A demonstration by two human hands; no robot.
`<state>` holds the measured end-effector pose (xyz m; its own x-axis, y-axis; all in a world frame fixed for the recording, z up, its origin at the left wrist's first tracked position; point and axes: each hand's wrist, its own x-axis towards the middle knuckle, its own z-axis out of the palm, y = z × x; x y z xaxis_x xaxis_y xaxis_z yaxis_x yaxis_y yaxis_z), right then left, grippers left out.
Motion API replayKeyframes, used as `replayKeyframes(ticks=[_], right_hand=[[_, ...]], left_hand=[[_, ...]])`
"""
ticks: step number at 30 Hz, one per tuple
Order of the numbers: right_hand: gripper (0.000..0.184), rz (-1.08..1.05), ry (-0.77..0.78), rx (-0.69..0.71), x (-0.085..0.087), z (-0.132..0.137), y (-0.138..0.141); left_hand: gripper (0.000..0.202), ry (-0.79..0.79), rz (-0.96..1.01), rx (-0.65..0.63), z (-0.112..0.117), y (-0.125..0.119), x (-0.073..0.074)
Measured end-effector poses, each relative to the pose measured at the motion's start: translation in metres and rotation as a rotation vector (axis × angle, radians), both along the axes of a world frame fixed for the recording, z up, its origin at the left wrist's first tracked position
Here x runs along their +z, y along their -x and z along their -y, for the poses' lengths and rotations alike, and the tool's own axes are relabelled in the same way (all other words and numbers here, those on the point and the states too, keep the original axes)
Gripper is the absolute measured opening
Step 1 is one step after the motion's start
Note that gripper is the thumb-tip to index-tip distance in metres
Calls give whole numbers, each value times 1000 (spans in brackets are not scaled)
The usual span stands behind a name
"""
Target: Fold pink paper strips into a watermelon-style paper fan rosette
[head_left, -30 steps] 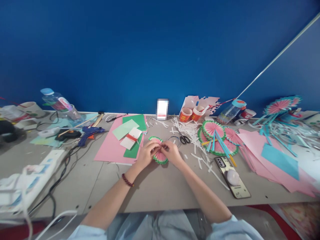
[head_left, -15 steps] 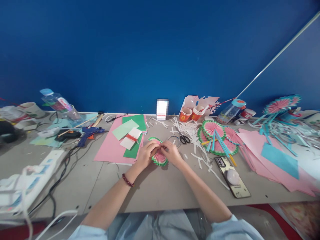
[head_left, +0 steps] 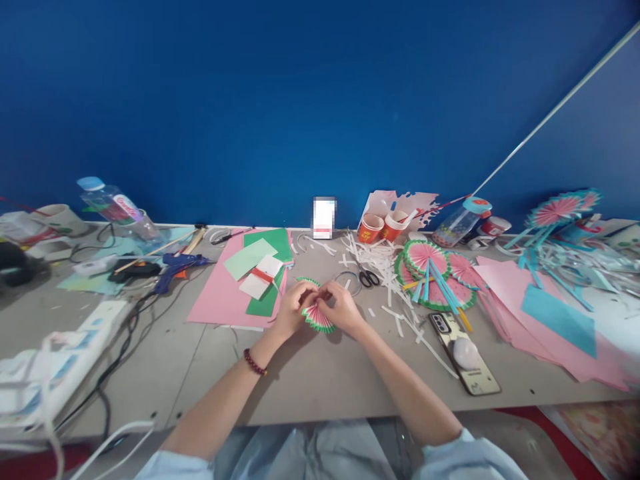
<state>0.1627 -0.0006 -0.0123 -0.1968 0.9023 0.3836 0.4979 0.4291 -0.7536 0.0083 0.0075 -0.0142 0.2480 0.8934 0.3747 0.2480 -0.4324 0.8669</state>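
Observation:
A pleated paper fan [head_left: 320, 319], pink with a green and white edge, is held just above the table between both hands. My left hand [head_left: 296, 308] has its fingers closed on the fan's left side. From the right, my right hand [head_left: 342, 307] pinches it near the middle, with thumb and fingertips close to those of the left. The fan's centre and upper part are mostly hidden behind the fingers. Black-handled scissors [head_left: 369, 278] lie beyond the right hand. Pink paper [head_left: 215, 300] and green card [head_left: 262, 303] are left of the hands.
Finished watermelon-coloured fans [head_left: 435, 267] and white paper strips [head_left: 375, 257] lie to the right, near a phone [head_left: 467, 357]. Paper cups [head_left: 371, 229] stand against the wall. At left are a blue glue gun [head_left: 180, 267], a bottle [head_left: 117, 207] and a power strip [head_left: 65, 360].
My right hand has shifted slightly left over the fan, its fingers covering more of the middle and upper part. The left hand stays nearly where it was.

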Motion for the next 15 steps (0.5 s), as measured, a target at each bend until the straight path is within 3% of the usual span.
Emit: replayKeyframes(ticks=[9,15], right_hand=[[3,6,-16,-86,-1,2,2],[5,3,-38,-83,2,3,2]], left_hand=[[18,298,242,-26,0,0,-2],[22,375,334,-38,-2,0,-4]])
